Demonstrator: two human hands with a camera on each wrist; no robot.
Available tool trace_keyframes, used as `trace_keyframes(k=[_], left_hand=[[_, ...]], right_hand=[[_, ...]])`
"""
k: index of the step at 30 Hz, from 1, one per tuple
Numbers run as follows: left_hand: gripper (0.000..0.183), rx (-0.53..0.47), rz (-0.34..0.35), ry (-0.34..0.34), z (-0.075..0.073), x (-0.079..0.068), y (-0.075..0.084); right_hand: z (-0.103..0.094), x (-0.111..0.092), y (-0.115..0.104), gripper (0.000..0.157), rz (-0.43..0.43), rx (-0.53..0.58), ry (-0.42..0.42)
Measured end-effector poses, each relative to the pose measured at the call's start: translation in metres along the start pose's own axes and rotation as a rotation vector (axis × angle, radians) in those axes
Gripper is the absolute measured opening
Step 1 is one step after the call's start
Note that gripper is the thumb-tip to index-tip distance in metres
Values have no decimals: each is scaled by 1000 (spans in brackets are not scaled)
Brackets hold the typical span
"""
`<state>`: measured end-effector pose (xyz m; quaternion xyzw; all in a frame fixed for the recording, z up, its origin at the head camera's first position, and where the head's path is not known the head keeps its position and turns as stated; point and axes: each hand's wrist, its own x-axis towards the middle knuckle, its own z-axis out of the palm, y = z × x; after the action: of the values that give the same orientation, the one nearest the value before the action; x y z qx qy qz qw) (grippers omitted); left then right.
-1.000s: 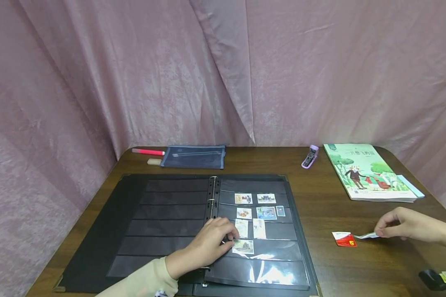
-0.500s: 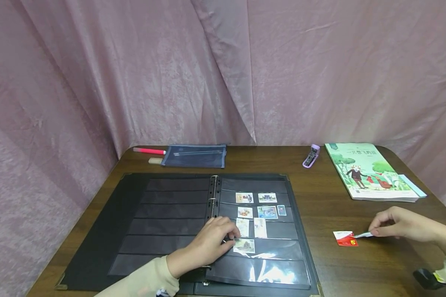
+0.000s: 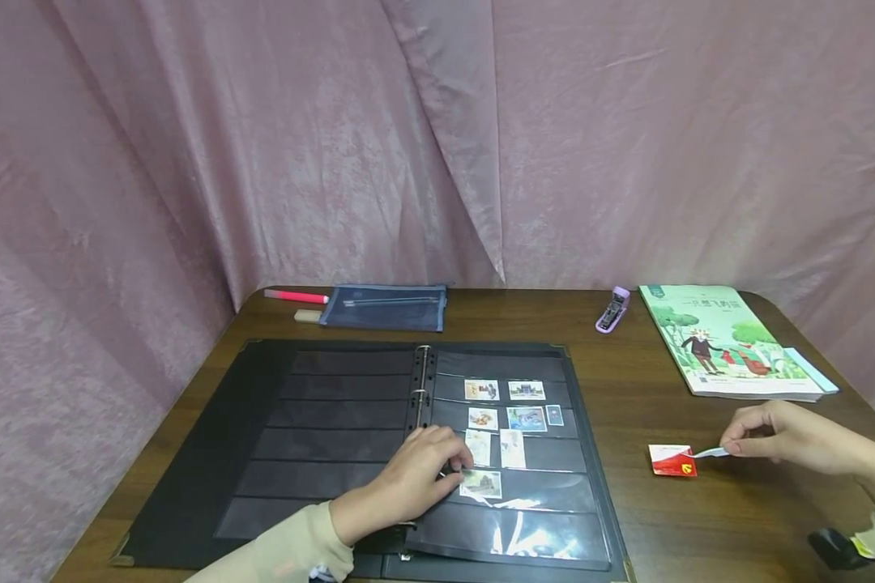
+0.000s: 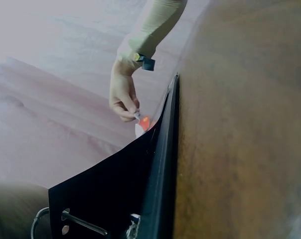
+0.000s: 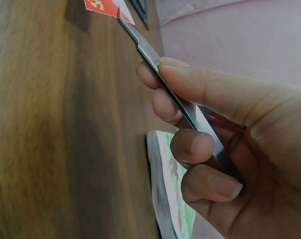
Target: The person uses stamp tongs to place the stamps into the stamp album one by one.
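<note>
My right hand (image 3: 795, 437) grips metal tweezers (image 5: 149, 55) between thumb and curled fingers at the right of the table. A red-and-white stamp (image 3: 673, 461) with a yellow emblem is at the tweezers' tips. My left hand (image 3: 416, 478) rests loosely curled on the open stamp album (image 3: 321, 445), by the rings and the left edge of its right page. Just beside its fingertips, a greenish stamp (image 3: 480, 484) sits in a pocket strip. Several more stamps (image 3: 527, 419) fill strips above. In the left wrist view, a black page (image 4: 115, 184) slopes up beside the ring.
A green picture book (image 3: 729, 340) lies at the back right, near a purple clip-like object (image 3: 613, 309). At the back left are a blue mesh pouch (image 3: 382, 308) and a pink pen (image 3: 296, 297). A pink curtain (image 3: 335, 146) hangs behind the wooden table (image 3: 620, 518).
My right hand has moved left, bringing the tweezers' tips onto the red stamp. The stamp has shifted slightly away from me with them. My left hand has stayed on the album.
</note>
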<state>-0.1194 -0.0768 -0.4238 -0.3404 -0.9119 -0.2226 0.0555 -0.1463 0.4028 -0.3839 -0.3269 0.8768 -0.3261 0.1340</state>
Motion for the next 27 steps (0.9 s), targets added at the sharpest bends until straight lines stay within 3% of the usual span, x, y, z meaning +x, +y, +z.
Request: trace_keyframes(k=[5, 15, 23, 27], left_hand=[[16, -1, 6, 8, 0, 1, 0], [16, -12, -16, -2, 0, -1, 1], [17, -13, -11, -11, 1, -2, 1], [17, -10, -5, -2, 1, -2, 1]], right_hand=[[-2, 7, -11, 17, 33, -6, 18], [6, 28, -24, 13, 18, 45, 22], [17, 47, -30, 12, -86, 64, 54], [24, 58, -35, 11, -84, 80, 62]])
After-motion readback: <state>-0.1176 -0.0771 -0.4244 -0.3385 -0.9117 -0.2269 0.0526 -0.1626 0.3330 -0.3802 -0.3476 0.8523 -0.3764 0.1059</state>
